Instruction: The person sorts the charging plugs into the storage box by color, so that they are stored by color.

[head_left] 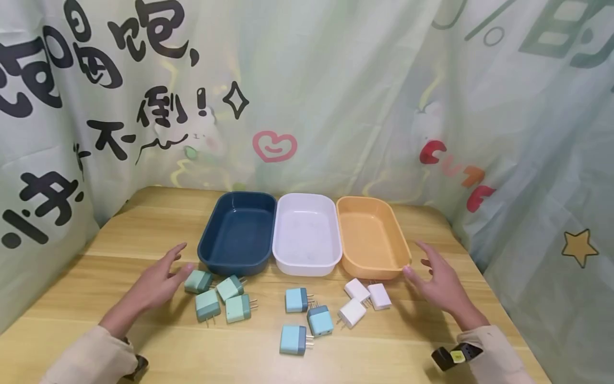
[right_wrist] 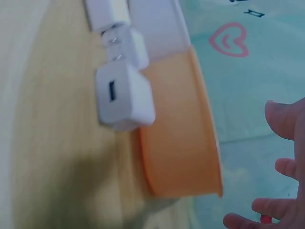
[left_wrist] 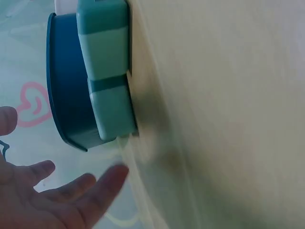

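My left hand point(head_left: 155, 282) hovers with spread, relaxed fingers just left of several green charger plugs point(head_left: 208, 305), holding nothing. On the other side, my right hand point(head_left: 438, 280) is also spread and bare, its thumb near the front right corner of the orange tray point(head_left: 374, 271). Three white charger plugs point(head_left: 352, 312) lie in front of that tray, and one shows a USB slot in the right wrist view. Between the two groups are three blue charger plugs point(head_left: 292, 340) with metal prongs.
A dark blue tray point(head_left: 235, 265), a white tray point(head_left: 308, 268) and the orange one stand side by side across the wooden table point(head_left: 158, 224). Behind and beside the table hangs a printed curtain point(head_left: 336, 96).
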Demonstrator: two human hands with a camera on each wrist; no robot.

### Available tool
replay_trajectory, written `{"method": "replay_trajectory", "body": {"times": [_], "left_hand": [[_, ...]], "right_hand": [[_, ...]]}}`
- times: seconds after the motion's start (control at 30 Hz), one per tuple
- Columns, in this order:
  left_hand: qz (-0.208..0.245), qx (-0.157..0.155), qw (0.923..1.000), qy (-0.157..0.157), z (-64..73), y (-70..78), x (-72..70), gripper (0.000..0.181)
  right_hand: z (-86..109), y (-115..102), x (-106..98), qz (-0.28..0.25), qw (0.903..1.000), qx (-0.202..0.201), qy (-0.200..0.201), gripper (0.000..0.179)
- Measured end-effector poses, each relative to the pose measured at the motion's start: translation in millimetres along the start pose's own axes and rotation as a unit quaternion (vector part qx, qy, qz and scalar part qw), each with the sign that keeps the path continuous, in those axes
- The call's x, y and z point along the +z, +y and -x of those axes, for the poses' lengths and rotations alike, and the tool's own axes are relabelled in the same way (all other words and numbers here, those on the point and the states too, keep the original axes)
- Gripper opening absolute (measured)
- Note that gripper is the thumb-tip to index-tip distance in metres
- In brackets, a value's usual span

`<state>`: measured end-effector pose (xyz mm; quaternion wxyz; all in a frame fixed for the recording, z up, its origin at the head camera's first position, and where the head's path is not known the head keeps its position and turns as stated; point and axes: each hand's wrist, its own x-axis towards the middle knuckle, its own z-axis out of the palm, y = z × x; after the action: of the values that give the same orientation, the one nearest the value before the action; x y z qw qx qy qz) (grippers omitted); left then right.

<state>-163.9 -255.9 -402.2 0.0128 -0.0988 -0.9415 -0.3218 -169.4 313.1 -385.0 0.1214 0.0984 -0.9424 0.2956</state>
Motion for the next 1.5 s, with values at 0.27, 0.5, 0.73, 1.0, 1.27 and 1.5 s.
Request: {"method": "replay_trajectory", "body": {"times": [0.27,0.5,0.73,1.0,1.27,1.5], "left_hand": [[0.064,-0.020,0.9969,-0.040,-1.3,1.9,10.7,0.066],[0.079,-0.014,0.9960,-0.041,0.9,5.3,17.8,0.066],[0.068,-0.001,0.9965,-0.048,2.1,12.5,23.4,0.064],[0.043,0.006,0.9977,-0.052,0.3,21.4,27.1,0.064],[0.106,-0.049,0.9898,-0.082,2.2,18.4,19.5,0.068],[0.146,-0.055,0.9836,-0.091,2.3,22.6,24.6,0.067]], "right_hand": [[-9.5,-21,3,-0.085,0.9963,-0.006,-0.017,0.061],[-16.2,-36,9,-0.154,0.9871,-0.027,-0.037,0.052],[-20.8,-51,15,-0.247,0.9662,-0.042,-0.062,0.047],[-26.3,-61,27,-0.260,0.9619,-0.052,-0.066,0.044],[-30.1,-71,35,-0.276,0.9557,-0.057,-0.084,0.044],[-32.1,-76,43,-0.273,0.9554,-0.056,-0.099,0.043]]}}
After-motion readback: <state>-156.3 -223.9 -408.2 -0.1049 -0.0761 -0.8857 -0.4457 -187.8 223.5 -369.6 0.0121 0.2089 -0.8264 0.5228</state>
